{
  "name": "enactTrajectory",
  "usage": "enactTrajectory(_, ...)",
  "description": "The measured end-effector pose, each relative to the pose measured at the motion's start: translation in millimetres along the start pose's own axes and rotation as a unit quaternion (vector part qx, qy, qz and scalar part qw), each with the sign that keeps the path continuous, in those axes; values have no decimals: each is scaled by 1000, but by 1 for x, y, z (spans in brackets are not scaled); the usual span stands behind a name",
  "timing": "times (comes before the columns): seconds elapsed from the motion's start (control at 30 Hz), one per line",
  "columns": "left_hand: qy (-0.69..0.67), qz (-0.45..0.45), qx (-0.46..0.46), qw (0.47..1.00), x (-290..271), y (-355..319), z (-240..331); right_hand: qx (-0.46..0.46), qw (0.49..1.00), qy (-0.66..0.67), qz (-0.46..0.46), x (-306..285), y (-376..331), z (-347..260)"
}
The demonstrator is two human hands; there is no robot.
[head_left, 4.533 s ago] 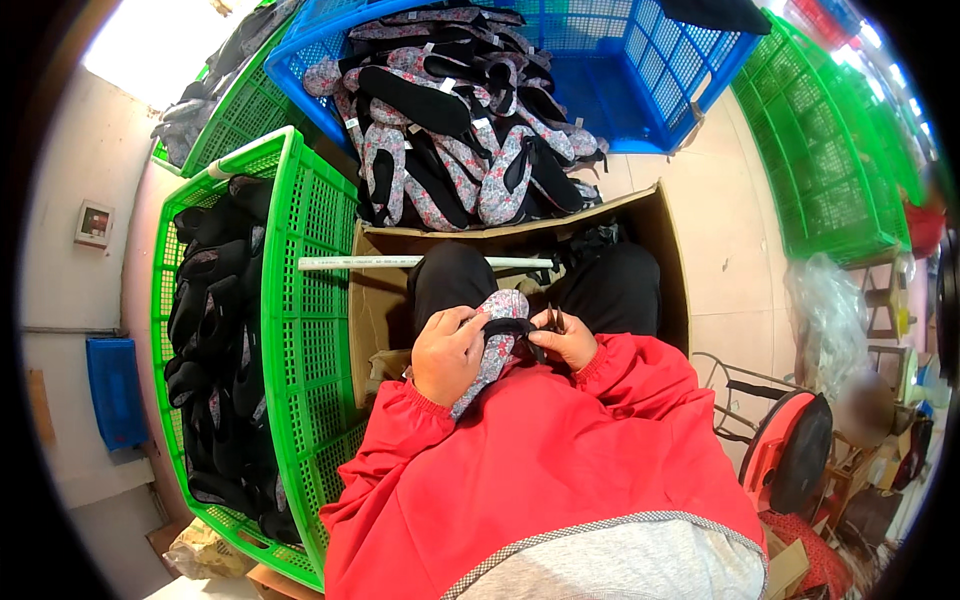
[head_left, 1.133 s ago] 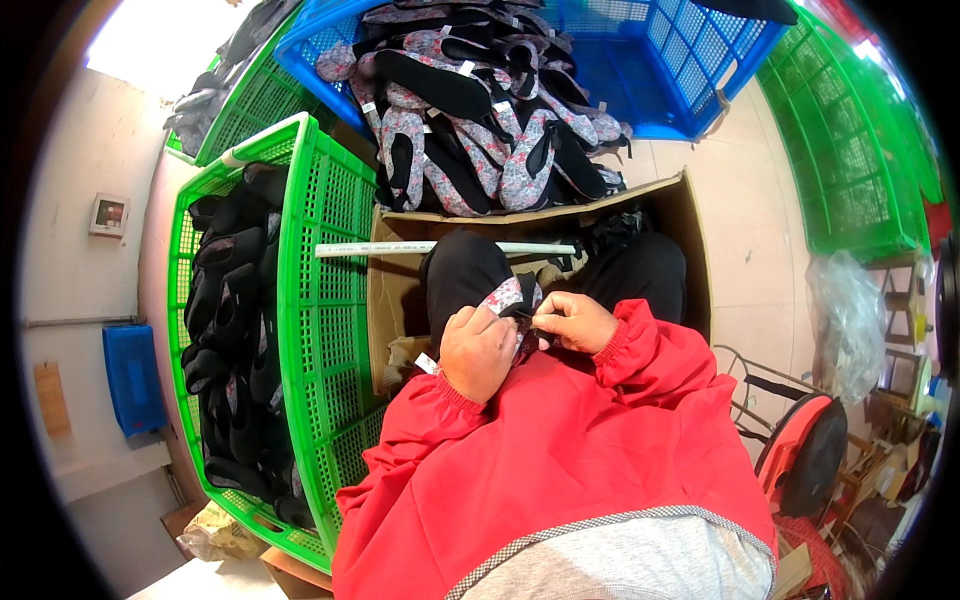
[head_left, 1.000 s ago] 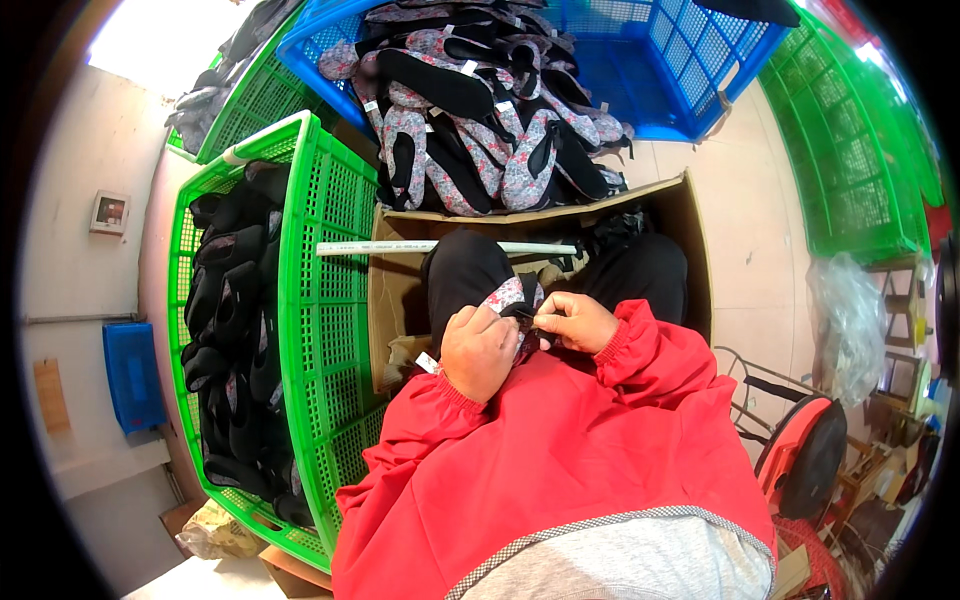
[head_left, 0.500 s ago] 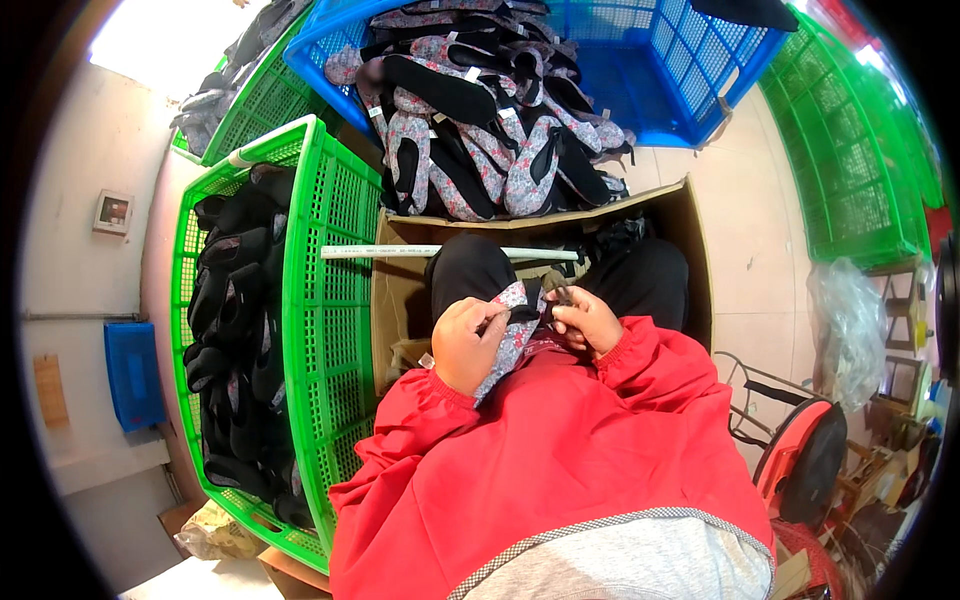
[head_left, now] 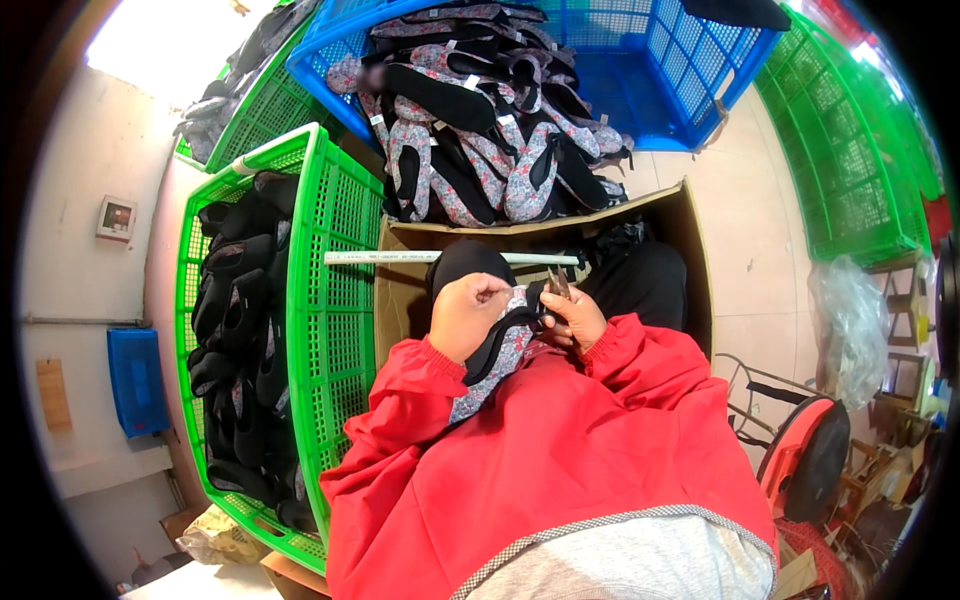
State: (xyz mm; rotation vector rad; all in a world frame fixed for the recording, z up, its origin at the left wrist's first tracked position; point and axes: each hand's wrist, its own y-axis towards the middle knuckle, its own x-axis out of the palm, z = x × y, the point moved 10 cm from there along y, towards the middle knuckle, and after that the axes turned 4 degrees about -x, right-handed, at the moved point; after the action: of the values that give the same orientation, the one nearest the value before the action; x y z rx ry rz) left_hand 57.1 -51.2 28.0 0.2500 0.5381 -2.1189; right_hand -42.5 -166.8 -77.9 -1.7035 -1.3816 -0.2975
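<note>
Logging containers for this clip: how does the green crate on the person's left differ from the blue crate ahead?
The green crate holds plain black shoes; the blue crate holds floral ones with black linings. The green crate's shoes run along its whole length; the blue crate's are heaped at its near left end, the rest bare. Both are plastic lattice crates.

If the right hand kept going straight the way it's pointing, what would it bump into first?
The right hand points left, toward the left hand. It would most likely meet the flowery shoe piece held between them first, which it looks to be touching already, though depth is hard to judge.
</note>
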Motion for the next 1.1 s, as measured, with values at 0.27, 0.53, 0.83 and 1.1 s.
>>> enactTrajectory(0.27,-5,31,66,997,23,46,16,-4,999,49,-12,2,1,6)
enactTrajectory(0.53,-30,34,20,999,31,46,-28,-100,988,-115,-38,7,-11,-11)
enactTrajectory(0.83,6,41,-10,999,24,29,-14,-119,964,-234,-37,20,-9,-12)
enactTrajectory(1.1,-21,28,-8,999,28,30,-22,-122,989,-56,69,-11,-5,-29)
